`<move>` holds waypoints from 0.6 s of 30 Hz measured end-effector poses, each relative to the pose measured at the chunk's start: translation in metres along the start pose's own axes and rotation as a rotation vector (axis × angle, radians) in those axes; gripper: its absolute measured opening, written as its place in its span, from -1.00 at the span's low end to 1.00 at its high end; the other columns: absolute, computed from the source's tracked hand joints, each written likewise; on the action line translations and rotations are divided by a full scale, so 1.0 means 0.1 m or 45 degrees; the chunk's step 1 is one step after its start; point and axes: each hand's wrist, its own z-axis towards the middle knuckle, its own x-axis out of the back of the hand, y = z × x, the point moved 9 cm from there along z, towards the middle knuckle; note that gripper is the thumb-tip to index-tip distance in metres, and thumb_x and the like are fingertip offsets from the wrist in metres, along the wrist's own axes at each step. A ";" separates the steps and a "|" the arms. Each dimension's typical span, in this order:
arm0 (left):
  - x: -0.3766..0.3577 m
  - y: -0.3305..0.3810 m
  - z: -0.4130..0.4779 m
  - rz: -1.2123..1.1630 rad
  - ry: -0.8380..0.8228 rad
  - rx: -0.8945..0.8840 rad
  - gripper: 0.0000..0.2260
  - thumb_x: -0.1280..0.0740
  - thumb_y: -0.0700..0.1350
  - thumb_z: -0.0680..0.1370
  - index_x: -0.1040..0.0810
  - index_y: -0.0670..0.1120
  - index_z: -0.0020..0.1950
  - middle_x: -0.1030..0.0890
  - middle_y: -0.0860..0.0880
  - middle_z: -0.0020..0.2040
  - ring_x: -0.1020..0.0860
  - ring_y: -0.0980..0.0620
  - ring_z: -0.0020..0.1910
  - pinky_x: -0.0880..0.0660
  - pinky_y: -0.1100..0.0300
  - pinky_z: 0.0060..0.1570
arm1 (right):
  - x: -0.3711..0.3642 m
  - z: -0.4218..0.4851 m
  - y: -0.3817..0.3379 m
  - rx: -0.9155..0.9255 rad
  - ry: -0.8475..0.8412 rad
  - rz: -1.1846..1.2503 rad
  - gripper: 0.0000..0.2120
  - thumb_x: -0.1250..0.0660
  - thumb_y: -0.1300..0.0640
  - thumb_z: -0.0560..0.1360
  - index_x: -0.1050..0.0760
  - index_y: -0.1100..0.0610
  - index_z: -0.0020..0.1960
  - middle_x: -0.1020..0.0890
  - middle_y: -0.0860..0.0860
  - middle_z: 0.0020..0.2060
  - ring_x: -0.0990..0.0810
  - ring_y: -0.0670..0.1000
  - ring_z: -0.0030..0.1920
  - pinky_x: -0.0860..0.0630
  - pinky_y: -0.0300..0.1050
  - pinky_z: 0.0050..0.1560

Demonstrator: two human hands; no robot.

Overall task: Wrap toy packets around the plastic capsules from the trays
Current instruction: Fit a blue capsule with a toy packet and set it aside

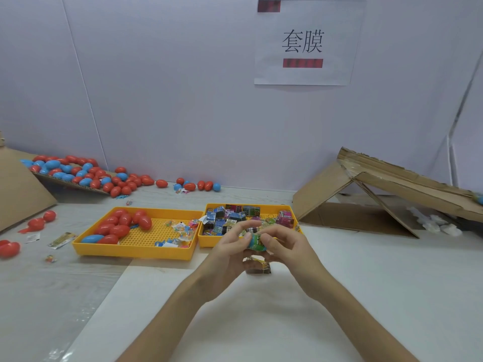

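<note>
- A pale wall (pixel 170 87) bearing a paper sign (pixel 308 43) backs a white table (pixel 339 296).
- Above the table, the fingers of both hands curl around one capsule (pixel 257 243), which is partly covered by a green-and-blue printed packet.
- The left hand (pixel 227 250) grasps it from the left, and the right hand (pixel 288 248) pinches it with the thumb on the near face.
- A loose piece of printed film (pixel 258 267) hangs just beneath the hands; I cannot tell if it touches the table.
- Just behind the hands, the right yellow tray (pixel 209 241) holds a heap of toy packets (pixel 230 218).
- Beside it, the left yellow tray (pixel 136 250) holds red and blue capsules (pixel 120 226).
- Far left, a cardboard ramp (pixel 21 184) carries more spilled capsules (pixel 78 171).
- Far right stands folded cardboard (pixel 379 184).
</note>
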 end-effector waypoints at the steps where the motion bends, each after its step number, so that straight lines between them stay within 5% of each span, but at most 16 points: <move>1: 0.00 0.00 0.00 -0.011 -0.001 0.003 -0.53 -0.30 -0.03 0.53 -0.42 -0.14 0.42 -0.58 -0.20 0.09 -0.56 -0.17 0.05 -0.56 0.02 0.00 | 0.01 0.00 0.01 -0.008 0.004 0.028 -0.72 -0.41 -0.04 0.46 -0.66 0.14 0.04 -0.69 0.12 -0.05 -0.67 0.06 -0.05 -0.63 -0.07 -0.06; 18: 0.01 -0.01 0.02 -0.117 0.005 -0.001 -0.58 -0.32 0.00 0.57 -0.46 -0.13 0.40 -0.60 -0.17 0.12 -0.62 -0.08 0.04 -0.58 0.10 -0.05 | 0.01 0.01 0.05 -0.055 -0.024 0.232 -0.69 -0.38 0.02 0.50 -0.65 0.15 0.16 -0.70 0.13 0.05 -0.69 0.15 0.08 -0.64 0.01 0.08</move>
